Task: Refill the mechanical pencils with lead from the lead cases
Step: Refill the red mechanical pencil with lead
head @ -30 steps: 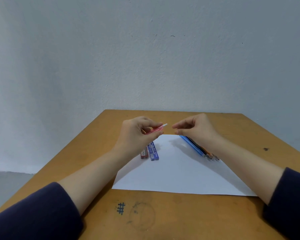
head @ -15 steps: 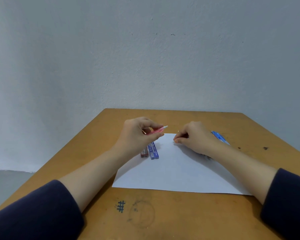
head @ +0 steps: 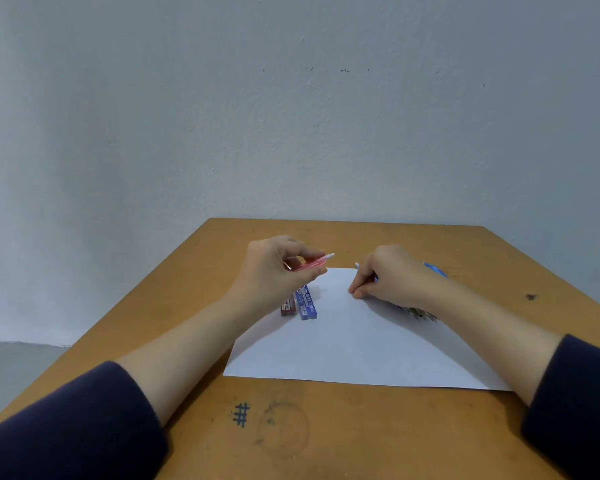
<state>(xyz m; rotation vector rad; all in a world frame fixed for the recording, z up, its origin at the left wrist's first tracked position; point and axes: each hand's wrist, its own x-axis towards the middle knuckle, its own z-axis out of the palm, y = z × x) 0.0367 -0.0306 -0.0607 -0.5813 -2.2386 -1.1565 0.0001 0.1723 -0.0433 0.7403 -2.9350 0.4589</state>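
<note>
Pencil refilling looks barely begun, with no lead case opened yet; next, I judge, the pink pencil [head: 309, 264] needs its white end cap pulled off and a case brought up. On the left hand [head: 274, 273], fingers [head: 303, 252] curl and pinch that pencil above the far left corner of the paper [head: 343, 341]. On the right hand [head: 395, 278], fingers [head: 361, 292] curl, seemingly round a blue pencil [head: 435, 270], at the paper's far edge. Spare pencils [head: 420, 312] lie under that wrist; red case [head: 287, 305] and blue case [head: 308, 303] lie along the paper's left edge.
</note>
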